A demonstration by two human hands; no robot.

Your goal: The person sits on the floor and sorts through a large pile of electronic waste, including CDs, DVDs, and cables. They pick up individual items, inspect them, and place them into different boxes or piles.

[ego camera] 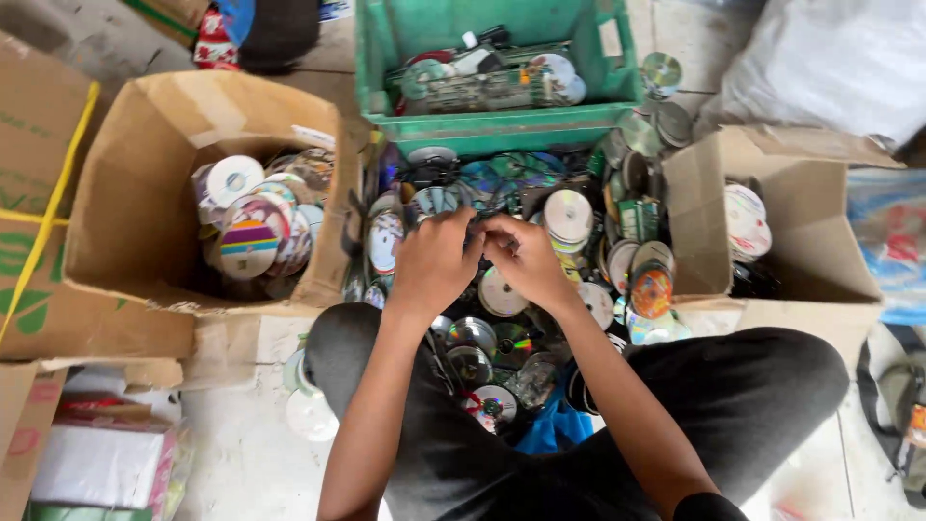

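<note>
I saw both hands meet over the pile of discs (502, 289) on the floor between my knees. The left hand (436, 260) and right hand (526, 259) were curled knuckles-up, fingertips touching, pinching something small and dark between them; I couldn't tell what it was. The discs below lay loose and overlapping, some shiny side up with rainbow glints, some showing white or printed labels, a few stacked in a short column just beside the right hand.
</note>
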